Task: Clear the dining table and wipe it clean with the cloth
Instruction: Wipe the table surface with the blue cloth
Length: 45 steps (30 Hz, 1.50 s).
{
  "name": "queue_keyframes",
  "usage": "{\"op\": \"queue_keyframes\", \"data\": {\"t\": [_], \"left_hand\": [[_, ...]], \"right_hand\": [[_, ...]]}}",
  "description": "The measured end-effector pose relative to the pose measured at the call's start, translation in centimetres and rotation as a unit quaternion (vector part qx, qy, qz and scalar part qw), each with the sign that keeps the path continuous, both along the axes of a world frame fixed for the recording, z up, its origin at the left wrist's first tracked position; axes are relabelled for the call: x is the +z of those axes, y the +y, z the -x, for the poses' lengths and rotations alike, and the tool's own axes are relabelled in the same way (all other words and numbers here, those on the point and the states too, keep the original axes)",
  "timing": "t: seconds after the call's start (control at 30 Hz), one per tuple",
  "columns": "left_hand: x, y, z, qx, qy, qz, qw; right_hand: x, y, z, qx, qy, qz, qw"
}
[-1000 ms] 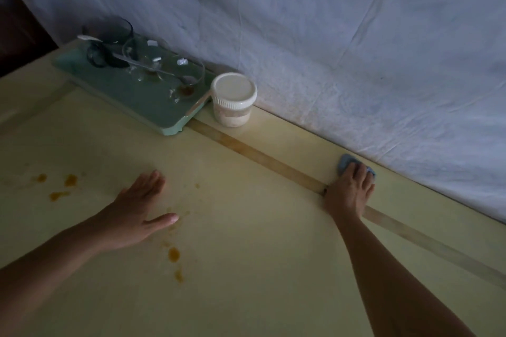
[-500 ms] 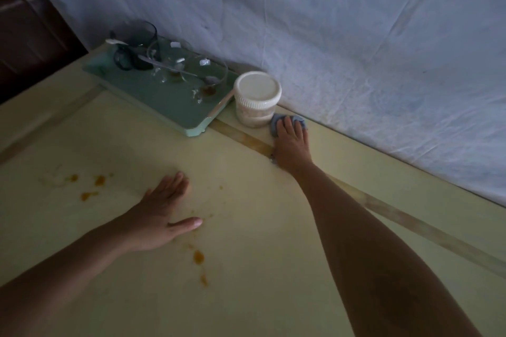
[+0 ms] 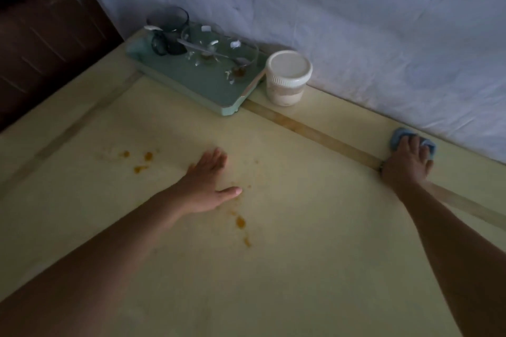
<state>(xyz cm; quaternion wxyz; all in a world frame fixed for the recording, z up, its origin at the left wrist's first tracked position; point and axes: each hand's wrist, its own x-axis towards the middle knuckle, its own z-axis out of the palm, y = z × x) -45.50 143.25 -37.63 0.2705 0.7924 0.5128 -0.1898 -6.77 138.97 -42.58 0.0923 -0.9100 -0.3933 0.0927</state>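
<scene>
My right hand point(image 3: 406, 163) presses a small blue cloth point(image 3: 397, 137) flat on the pale yellow table point(image 3: 301, 268), at the far right near the white sheet. My left hand point(image 3: 205, 186) lies flat on the table with fingers spread, holding nothing. Orange stains point(image 3: 240, 222) sit just right of its thumb, and more orange spots point(image 3: 141, 161) lie to its left. At the far corner a green tray point(image 3: 202, 82) carries a dark glass cup point(image 3: 169, 30), clear glass bowls point(image 3: 219, 46) and spoons.
A white-lidded jar point(image 3: 287, 78) stands beside the tray's right end. A white sheet point(image 3: 356, 22) hangs along the table's far edge. A dark wooden chair back point(image 3: 46, 44) stands at the left. A tan inlaid strip point(image 3: 315, 131) runs along the far side.
My right hand has slid the cloth from beside the jar rightward along the far edge. My left hand has stayed flat in place.
</scene>
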Motion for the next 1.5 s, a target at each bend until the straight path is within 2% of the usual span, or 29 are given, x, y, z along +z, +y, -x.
{"op": "queue_keyframes", "data": {"t": [0.13,0.3,0.47,0.57,0.67,0.77,0.83,0.9,1.03,1.17,1.23,1.33,1.43,1.47,1.5], "left_hand": [[0.0,0.0,0.0,0.0,-0.004,0.003,1.0],[0.2,0.3,0.2,0.014,-0.016,0.015,1.0],[-0.2,1.4,0.0,0.007,0.007,0.03,1.0],[0.4,1.7,0.1,0.002,-0.006,0.042,0.999],[1.3,2.0,1.6,-0.022,-0.017,-0.006,1.0],[1.4,2.5,4.0,-0.082,0.038,-0.07,0.993],[1.1,2.6,5.4,-0.098,0.056,-0.068,0.991],[0.6,2.4,5.6,-0.109,0.058,-0.067,0.99],[0.3,2.5,5.6,-0.122,0.067,-0.07,0.988],[0.5,2.6,5.7,-0.123,0.069,-0.068,0.988],[0.6,2.8,5.8,-0.126,0.067,-0.074,0.987],[1.0,2.9,5.9,-0.145,0.066,-0.063,0.985],[1.4,2.6,6.1,-0.122,0.045,-0.042,0.991],[1.6,2.2,6.3,-0.127,0.038,-0.047,0.99],[1.8,1.5,6.5,-0.145,0.033,-0.057,0.987]], "right_hand": [[0.0,2.5,7.7,0.168,-0.032,-0.016,0.985],[0.9,3.5,19.2,0.387,-0.012,-0.031,0.921],[0.3,-2.0,21.4,0.51,0.01,-0.014,0.86],[-0.4,-4.3,20.2,0.517,0.024,-0.005,0.856],[0.1,-3.6,19.1,0.426,0.03,0.006,0.904],[0.9,-0.3,18.4,0.299,0.005,0.026,0.954],[1.2,2.7,19.2,0.246,-0.002,0.026,0.969],[1.3,5.4,20.7,0.234,0.008,0.027,0.972],[0.9,5.9,24.2,0.346,0.001,0.013,0.938],[0.8,0.1,26.2,0.45,0.013,-0.005,0.893],[0.5,-3.0,26.8,0.474,0.037,-0.01,0.88],[0.0,-8.0,27.9,0.512,0.026,-0.022,0.859],[-0.2,-12.1,28.0,0.564,0.035,-0.01,0.825],[-0.1,-12.7,27.1,0.571,0.03,-0.008,0.821],[0.0,-12.9,25.9,0.556,0.015,-0.01,0.831]]}}
